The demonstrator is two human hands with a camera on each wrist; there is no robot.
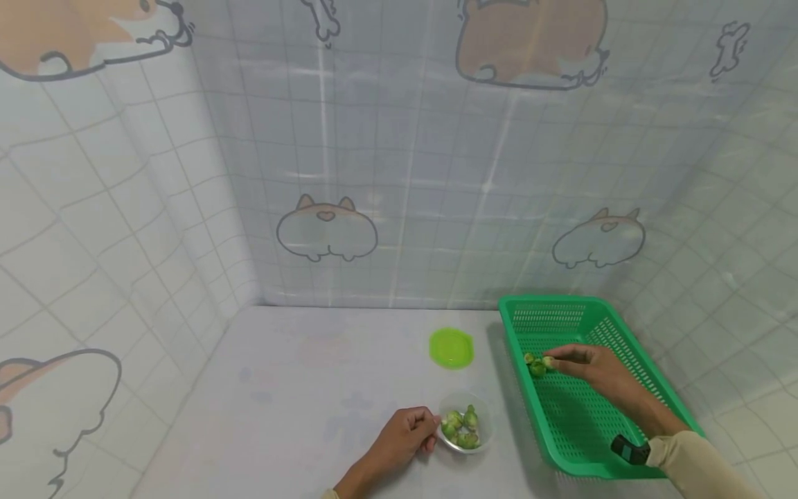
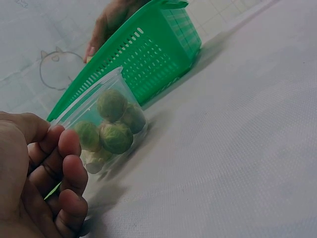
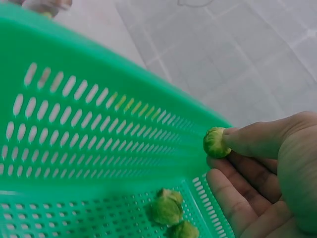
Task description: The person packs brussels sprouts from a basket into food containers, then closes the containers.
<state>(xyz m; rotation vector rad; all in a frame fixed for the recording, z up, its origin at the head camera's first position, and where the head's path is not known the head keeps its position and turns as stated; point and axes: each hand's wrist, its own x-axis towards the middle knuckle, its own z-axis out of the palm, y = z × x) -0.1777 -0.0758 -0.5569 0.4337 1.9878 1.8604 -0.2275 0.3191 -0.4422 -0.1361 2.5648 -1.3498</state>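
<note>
My left hand (image 1: 402, 438) pinches the rim of a clear round container (image 1: 485, 416) between thumb and forefinger; several small green sprouts (image 2: 117, 138) lie inside it. Over the left part of a green basket (image 1: 614, 471), my right hand (image 1: 601, 371) holds one sprout (image 3: 217, 142) between thumb and fingers. Below that sprout, in the right wrist view, two others (image 3: 167, 208) rest on the basket's slotted floor. The left wrist view shows the container tilted in the picture, with my left hand (image 2: 44, 173) at its rim.
A bright green lid (image 1: 451, 348) lies flat on the white tabletop (image 1: 293, 388), behind the container and left of the basket. Tiled-pattern sheets with cartoon dogs (image 1: 327, 232) stand along the back and both sides. The basket's left wall rises between the container and my right hand.
</note>
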